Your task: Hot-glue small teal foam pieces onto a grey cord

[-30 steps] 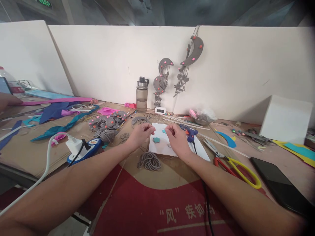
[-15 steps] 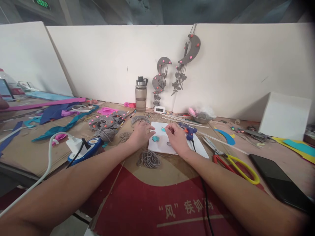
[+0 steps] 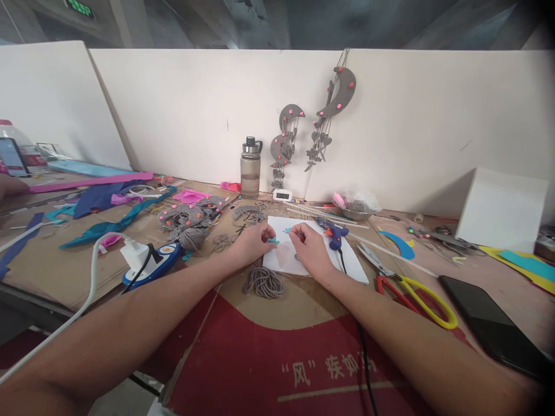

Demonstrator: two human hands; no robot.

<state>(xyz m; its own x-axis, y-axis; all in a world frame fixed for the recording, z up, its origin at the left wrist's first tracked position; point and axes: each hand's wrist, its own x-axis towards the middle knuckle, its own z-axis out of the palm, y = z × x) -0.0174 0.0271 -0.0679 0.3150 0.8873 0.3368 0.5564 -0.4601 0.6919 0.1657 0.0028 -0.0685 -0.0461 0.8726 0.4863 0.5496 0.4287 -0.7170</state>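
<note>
**Two hands pinch small teal felt pieces over white paper on a crowded craft worktop**

At far left, another person's hand rests near felt strips. A white charger sits plugged into a blue power strip, with grey yarn behind. The left hand has its fingers closed on a teal felt star just above the white paper. The right hand pinches narrowly near a smaller teal piece; whether it grips it I cannot tell. A blue glue gun lies just beside that hand, its cord running under the forearm; a snag could drag it, and its tip could burn a knuckle. A cord coil lies near the wrists. Further right: yellow-handled scissors, a black phone.
</note>
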